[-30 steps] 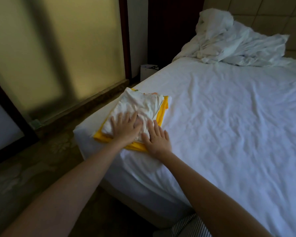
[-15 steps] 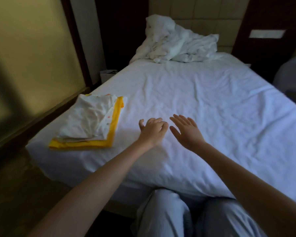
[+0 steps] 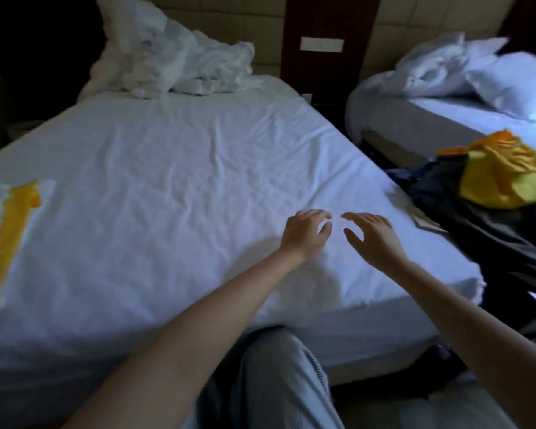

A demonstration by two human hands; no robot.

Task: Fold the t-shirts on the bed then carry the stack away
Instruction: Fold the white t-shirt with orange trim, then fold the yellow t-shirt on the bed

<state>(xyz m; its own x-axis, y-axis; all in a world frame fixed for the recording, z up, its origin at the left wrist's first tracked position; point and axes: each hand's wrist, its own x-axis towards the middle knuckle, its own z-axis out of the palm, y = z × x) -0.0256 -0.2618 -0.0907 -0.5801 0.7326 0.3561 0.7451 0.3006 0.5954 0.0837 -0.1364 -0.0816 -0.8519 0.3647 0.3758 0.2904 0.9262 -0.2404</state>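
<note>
Two empty hands hover above the bed near its right edge: left hand loosely curled, right hand with fingers spread. The folded t-shirt stack lies at the left edge.

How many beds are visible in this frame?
2. The near bed fills the foreground, with the folded stack at its left edge. The second bed is at upper right, beyond the dark gap, partly cut off by the frame edge.
</note>
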